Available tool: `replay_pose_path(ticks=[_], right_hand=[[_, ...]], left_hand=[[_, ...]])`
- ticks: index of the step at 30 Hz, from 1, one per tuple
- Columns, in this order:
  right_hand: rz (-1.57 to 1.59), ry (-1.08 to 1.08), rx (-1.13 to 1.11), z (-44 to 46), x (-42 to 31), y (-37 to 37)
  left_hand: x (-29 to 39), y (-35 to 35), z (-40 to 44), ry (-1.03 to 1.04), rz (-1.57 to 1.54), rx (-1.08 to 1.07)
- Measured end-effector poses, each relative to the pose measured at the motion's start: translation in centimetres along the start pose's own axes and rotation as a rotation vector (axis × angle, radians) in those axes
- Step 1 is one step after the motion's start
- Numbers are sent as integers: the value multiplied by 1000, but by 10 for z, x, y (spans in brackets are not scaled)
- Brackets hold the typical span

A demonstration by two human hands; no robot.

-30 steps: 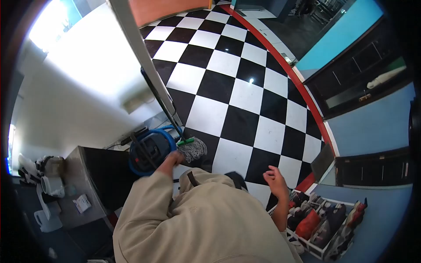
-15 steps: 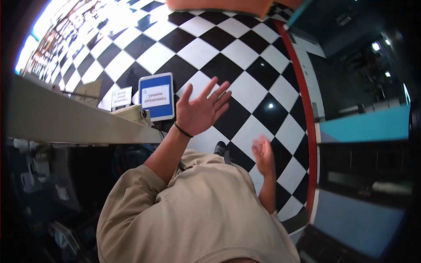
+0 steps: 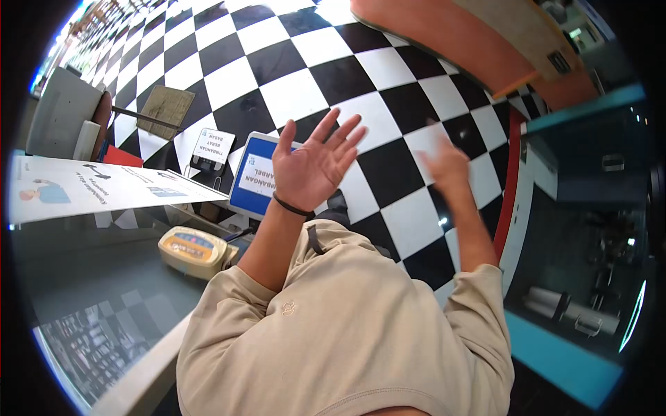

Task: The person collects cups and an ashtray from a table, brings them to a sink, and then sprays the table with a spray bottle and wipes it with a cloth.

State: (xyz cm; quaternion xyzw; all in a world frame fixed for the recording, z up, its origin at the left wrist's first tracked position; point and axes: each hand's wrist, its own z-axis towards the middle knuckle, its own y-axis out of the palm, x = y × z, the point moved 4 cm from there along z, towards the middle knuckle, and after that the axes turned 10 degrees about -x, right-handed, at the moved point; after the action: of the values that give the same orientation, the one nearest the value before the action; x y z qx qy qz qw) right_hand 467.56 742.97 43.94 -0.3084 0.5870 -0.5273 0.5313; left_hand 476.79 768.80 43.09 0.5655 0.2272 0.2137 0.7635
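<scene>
My left hand (image 3: 316, 163) is raised palm-up with its fingers spread, and nothing lies in it. A dark band (image 3: 291, 205) circles that wrist. Beyond the hand, partly covered by it, is a blue platform scale (image 3: 248, 197) with a white rim and a printed label. My right hand (image 3: 447, 164) hangs in the air over the checkered floor at the right. Motion smears its fingers, so their pose is unclear. I see no object in it.
At left is a glass-topped counter (image 3: 111, 277) with a cream scale display (image 3: 194, 251) and a white sign (image 3: 104, 191). A smaller labelled scale (image 3: 213, 147) and a worn square board (image 3: 166, 111) are beyond. An orange curved counter (image 3: 451, 35) stands ahead; a red floor edge (image 3: 510, 159) runs right.
The view has turned, bringing the counter top, sign and orange counter into sight. My right hand has risen and moved forward. My left hand stays spread in nearly the same pose.
</scene>
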Motion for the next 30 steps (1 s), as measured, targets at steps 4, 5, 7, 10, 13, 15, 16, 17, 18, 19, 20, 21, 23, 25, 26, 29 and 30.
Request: replay_pose_path(ticks=[4,5,7,10,13,15,16,17,18,19,20,21,23,25,26,29,30], right_hand=[[295,777,-98,23,262,-30],[312,937,89,9,306,-39],[758,907,288,-45,374,-18],[1112,1224,529,-57,367,71],[1152,1418,254,24,340,201],[958,1642,4,170,252,259],[933,1072,-103,261,232,292],[860,504,-196,348,192,311],[640,182,-345,422,159,318],[449,-151,-405,504,95,295],[539,-162,-507,580,77,304],[624,-171,-620,650,64,310],[699,25,-794,790,12,290],[288,-405,-459,920,-46,256],[366,-393,-405,980,-73,252],[881,-270,-403,1122,-149,263],[963,-202,-348,1145,-180,261]], left_hand=[[78,-19,75,109,151,87],[98,-27,90,88,196,68],[133,-42,116,134,274,156],[183,-44,159,268,455,360],[242,-51,215,403,614,326],[289,-72,255,470,505,315],[316,-81,275,493,540,386],[339,-88,292,521,563,461],[362,-91,309,562,557,506],[386,-89,326,597,562,545],[405,-78,342,628,558,555],[424,-68,354,662,578,545],[463,-53,364,724,635,520],[501,-47,363,865,618,582],[524,-55,358,943,580,619],[599,-97,339,1196,407,774],[628,-116,334,1286,345,849]])
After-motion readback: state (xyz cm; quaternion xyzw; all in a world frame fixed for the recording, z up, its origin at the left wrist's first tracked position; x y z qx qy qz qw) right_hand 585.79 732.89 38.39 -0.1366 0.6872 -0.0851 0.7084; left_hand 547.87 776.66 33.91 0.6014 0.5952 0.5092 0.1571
